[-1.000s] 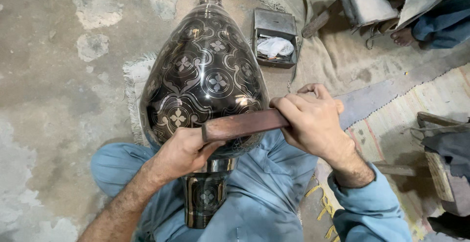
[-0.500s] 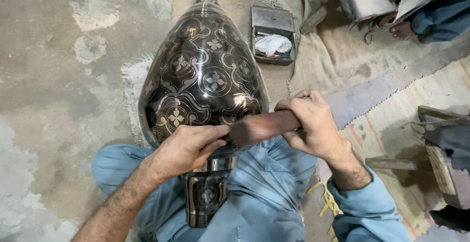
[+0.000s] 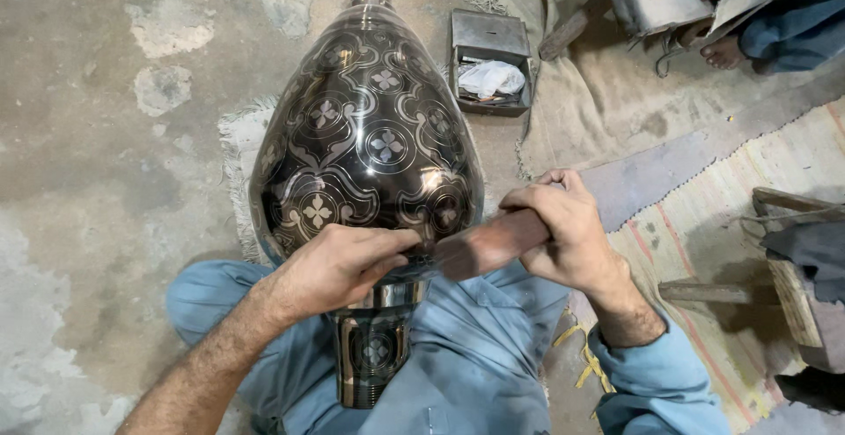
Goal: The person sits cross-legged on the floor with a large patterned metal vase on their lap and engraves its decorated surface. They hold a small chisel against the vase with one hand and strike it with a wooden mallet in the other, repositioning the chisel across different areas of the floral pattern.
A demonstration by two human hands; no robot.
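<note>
Big dark engraved metal vase (image 3: 368,149) lies across the lap in blue cloth, neck pointing away on the concrete floor (image 3: 114,180). Left hand (image 3: 339,263) and right hand (image 3: 563,228) both grip a reddish-brown flat bar (image 3: 488,241) pressed against its lower belly; the bar's left end is hidden under fingers. Further out, an open grey metal box (image 3: 491,61) holds crumpled white cloth (image 3: 491,77).

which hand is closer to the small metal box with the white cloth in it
Right. The right hand grips the brown bar's end below the metal box, slightly right of it. The left hand holds the bar's other end against the vase, farther down and left.
</note>
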